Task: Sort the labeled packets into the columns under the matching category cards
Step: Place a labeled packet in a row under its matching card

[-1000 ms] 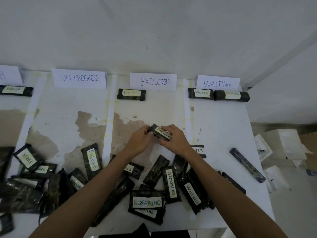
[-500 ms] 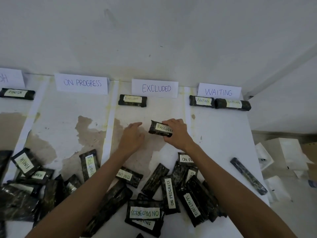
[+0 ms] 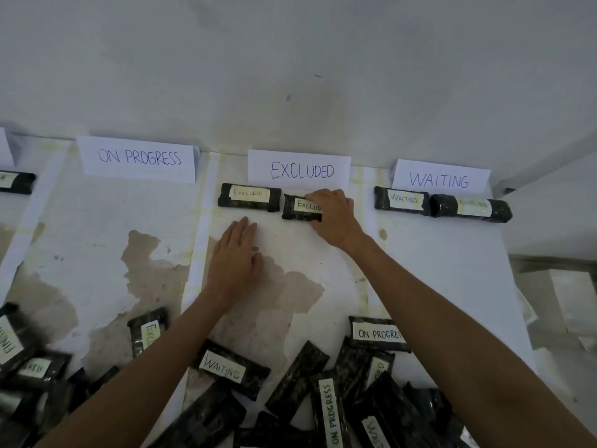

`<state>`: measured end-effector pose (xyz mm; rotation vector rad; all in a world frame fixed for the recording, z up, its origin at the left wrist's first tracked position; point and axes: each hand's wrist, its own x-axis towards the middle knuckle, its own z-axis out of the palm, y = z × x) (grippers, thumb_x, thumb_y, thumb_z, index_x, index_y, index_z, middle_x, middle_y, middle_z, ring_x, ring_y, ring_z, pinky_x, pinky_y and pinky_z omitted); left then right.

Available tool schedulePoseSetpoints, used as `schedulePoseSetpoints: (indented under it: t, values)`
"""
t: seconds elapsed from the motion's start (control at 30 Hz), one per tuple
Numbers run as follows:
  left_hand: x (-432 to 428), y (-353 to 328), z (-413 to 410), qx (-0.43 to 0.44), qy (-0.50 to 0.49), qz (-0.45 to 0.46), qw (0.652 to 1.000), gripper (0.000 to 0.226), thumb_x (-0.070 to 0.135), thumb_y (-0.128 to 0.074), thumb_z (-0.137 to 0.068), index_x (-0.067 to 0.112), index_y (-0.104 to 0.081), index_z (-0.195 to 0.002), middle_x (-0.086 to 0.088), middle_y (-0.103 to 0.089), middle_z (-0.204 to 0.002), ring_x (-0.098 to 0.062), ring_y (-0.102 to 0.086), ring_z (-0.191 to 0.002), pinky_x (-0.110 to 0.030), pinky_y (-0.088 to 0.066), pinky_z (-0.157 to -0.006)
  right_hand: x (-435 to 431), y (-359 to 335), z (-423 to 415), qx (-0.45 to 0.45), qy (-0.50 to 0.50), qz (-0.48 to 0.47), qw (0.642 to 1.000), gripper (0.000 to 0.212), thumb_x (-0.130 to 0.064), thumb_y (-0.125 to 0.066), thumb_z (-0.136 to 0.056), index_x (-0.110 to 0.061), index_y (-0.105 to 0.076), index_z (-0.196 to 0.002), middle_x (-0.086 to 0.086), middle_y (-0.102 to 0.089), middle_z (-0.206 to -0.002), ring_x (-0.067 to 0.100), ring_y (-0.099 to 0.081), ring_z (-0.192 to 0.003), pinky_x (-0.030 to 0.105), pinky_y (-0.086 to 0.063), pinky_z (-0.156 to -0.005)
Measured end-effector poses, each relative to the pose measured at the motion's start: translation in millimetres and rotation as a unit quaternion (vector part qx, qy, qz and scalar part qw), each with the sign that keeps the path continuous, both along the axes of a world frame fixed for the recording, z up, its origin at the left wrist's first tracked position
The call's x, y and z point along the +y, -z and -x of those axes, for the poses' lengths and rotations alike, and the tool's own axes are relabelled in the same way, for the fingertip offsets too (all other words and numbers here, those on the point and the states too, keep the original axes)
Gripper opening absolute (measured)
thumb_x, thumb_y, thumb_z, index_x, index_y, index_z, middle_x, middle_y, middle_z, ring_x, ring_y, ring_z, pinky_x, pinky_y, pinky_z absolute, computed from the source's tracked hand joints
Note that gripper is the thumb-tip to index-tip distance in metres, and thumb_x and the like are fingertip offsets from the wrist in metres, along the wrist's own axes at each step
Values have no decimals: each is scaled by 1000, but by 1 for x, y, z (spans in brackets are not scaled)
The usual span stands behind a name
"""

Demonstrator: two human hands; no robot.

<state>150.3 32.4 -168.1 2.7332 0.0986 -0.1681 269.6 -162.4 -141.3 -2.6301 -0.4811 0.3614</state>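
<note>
Packets (image 3: 232, 371) lie heaped nearest, well below the EXCLUDED card (image 3: 298, 169). Closer to it the left grip (image 3: 234, 257) rests spread flat on the tabletop (image 3: 436, 270); the right grip (image 3: 332, 218) pinches one Excluded packet (image 3: 298, 206) just beside a second Excluded packet (image 3: 248, 197), both directly under that card.

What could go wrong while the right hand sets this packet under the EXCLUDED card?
The packet in the right hand lies close beside the first EXCLUDED packet; a nudge could knock that one askew. The second packet under the WAITING card has a label too blurred to read, so check it.
</note>
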Motion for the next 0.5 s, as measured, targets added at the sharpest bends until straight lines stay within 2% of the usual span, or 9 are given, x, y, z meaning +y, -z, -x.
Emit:
schedulePoseSetpoints:
  t: [0.17, 0.23, 0.4, 0.5]
  values:
    - [-3, 3, -7, -14, 1, -13, 1000, 59, 29, -26, -85, 6, -40, -137, -17, -33, -148, -35, -28, -138, -48, -28, -110, 4, 7, -11, 3, 2, -3, 1000, 52, -9, -60, -82, -19, -50, -132, 1, -50, -131, 27, -36, -118, 30, -21, -89]
    - [-4, 3, -8, -6, 1, -20, 1000, 57, 28, -31, -85, 8, -39, -138, -16, -32, -149, -35, -26, -139, -48, -26, -110, 4, 8, -11, 4, 3, -5, 1000, 53, -9, -61, -82, -19, -49, -133, 1, -50, -132, 26, -36, -120, 28, -19, -88]
    - [-6, -6, -6, 21, 19, -29, 999, 54, 25, -39, -89, 6, -37, -139, -18, -28, -150, -36, -24, -139, -49, -26, -110, -3, -2, -1, 10, -5, 5, 1000, 68, -17, -65, -81, -19, -37, -142, 4, -39, -143, 27, -29, -130, 34, -19, -103]
    - [-18, -15, 3, 34, 58, -27, 997, 53, 19, -48, -89, 5, -37, -139, -18, -30, -149, -36, -27, -137, -49, -30, -108, -14, -14, 14, 5, -12, 16, 1000, 64, -17, -63, -82, -19, -38, -141, 6, -40, -141, 28, -30, -129, 34, -22, -102]
